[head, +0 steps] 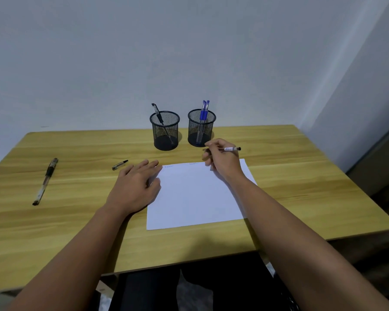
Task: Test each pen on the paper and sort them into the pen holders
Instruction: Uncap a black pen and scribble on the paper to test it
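Two faint unreadable scribbles [169,166] on paper [195,196]

surface [290,198]: light wood-grain top, standing against a pale wall
paper [195,196]: white sheet lying flat near the middle, faint marks along its far edge
left pen holder [165,131]: black mesh cup, upright near the far edge, one black pen inside
right pen holder [201,129]: black mesh cup just beside the first, two blue pens inside
loose pen [45,181]: dark, capped, lying well to the left of the paper
pen cap [120,164]: small, dark with a clip, lying between the loose pen and the paper
left hand [136,187]: resting flat on the surface, fingers at the paper's left edge
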Demonstrator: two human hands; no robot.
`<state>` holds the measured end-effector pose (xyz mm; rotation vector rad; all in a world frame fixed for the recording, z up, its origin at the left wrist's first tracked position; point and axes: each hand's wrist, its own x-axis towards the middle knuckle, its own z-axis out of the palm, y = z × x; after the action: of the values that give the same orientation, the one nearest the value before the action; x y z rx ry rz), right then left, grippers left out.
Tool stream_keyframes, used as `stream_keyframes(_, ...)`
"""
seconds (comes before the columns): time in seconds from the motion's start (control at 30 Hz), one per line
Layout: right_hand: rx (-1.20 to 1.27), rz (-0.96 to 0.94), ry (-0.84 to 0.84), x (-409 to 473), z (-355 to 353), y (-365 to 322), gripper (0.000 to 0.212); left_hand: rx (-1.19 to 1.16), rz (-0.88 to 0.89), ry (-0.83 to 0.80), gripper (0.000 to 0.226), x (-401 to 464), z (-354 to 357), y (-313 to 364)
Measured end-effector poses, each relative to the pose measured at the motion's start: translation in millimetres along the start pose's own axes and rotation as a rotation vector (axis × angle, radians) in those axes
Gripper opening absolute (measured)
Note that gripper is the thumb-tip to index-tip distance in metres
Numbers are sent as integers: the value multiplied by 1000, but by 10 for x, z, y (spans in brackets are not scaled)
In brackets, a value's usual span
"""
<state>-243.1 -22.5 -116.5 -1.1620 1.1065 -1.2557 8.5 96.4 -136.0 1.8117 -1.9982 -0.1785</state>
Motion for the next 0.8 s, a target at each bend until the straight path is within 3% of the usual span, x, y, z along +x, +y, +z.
stream_keyframes(0.23,-165,-79,6,-36,2,82,51,43,11,21,66,6,35,-25)
stream_keyframes(0.8,-204,-38,-16,-12,-25,93,39,122,-56,41,77,-23,-42,29)
